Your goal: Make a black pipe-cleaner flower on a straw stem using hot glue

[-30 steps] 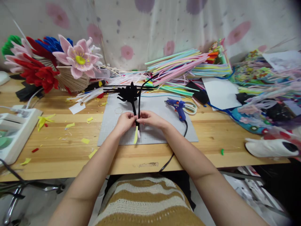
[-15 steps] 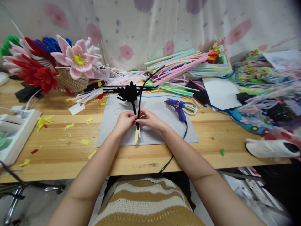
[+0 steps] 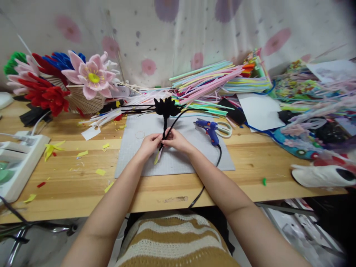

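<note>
Between my hands stands a black pipe-cleaner flower (image 3: 167, 107), its petals up and its stem wrapped in black. My left hand (image 3: 151, 144) pinches the lower stem. My right hand (image 3: 177, 141) is closed on a long black pipe cleaner (image 3: 180, 118) at the same spot, and its free end arcs up and to the right. Pale yellow and pink stem ends (image 3: 158, 157) stick out below my fingers. Both hands are above a grey cutting mat (image 3: 133, 163). The exact contact between fingertips and stem is hidden.
A blue glue gun (image 3: 209, 129) lies on the mat's right, by scissors (image 3: 224, 129), its cord running to the table's front edge. Pipe-cleaner bundles (image 3: 214, 81) lie behind. Finished flowers (image 3: 91, 76) stand back left, a power strip (image 3: 25, 163) at the left. Yellow scraps (image 3: 100, 172) dot the wood.
The flower has tilted from leaning left to nearly upright. The loose black pipe cleaner has swung down to the right, and the coloured stem ends have shifted left.
</note>
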`<action>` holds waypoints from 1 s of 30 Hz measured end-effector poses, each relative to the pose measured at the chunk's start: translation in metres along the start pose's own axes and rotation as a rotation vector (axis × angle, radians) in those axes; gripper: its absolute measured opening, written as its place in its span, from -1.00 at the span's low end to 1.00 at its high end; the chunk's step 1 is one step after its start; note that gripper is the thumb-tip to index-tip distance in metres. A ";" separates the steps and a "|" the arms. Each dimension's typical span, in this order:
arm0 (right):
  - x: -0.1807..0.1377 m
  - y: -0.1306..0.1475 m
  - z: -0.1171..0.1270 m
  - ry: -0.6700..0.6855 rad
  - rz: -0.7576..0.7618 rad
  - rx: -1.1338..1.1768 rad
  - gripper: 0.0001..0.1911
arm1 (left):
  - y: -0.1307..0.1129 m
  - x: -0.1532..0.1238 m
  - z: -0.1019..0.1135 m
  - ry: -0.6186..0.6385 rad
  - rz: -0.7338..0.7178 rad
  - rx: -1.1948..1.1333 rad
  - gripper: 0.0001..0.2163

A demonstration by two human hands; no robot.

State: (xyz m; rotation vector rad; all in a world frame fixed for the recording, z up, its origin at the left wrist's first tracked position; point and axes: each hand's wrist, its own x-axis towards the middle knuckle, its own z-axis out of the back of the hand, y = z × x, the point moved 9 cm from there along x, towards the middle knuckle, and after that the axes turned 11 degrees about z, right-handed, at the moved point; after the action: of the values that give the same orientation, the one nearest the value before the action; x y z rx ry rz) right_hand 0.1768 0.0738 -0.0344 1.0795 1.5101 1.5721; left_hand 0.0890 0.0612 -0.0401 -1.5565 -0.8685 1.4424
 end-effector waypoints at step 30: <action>0.006 0.020 0.021 -0.088 0.100 -0.044 -0.67 | 0.012 -0.021 -0.023 0.261 0.115 -0.263 -0.79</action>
State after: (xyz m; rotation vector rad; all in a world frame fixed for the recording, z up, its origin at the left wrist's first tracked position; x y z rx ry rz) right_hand 0.1950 0.0865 -0.0146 1.1996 1.3755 1.5964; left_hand 0.1092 0.0350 -0.0424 -1.9695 -0.8474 1.2025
